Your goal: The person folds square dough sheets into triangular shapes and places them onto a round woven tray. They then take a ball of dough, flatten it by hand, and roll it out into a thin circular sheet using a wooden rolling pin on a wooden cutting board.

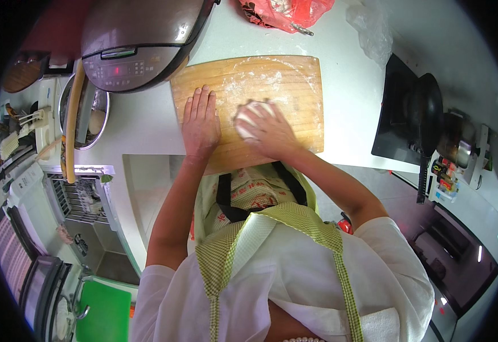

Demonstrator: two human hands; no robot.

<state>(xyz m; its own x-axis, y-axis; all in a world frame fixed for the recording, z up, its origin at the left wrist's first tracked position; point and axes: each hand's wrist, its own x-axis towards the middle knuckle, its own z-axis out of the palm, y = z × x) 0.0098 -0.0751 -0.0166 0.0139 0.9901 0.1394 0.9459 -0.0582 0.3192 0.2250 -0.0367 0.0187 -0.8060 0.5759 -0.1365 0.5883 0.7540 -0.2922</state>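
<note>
A wooden board (274,68) dusted with white flour lies on the counter before me. My left hand (201,124) rests flat on the board's left side, palm down, holding nothing. Right of it, my right hand (270,132) covers a lump of white dough (245,124), its fingers spread over the top. Motion blurs that hand slightly, and much of the dough is hidden beneath it. Loose flour (270,79) is scattered behind the dough.
A multicooker (138,47) stands behind left. Beside it, a rolling pin (74,115) lies across a metal bowl (105,128). A red plastic bag (274,17) sits behind the board. To the right is a black pan (428,111) on a cooktop (392,124); a sink (114,239) is at left.
</note>
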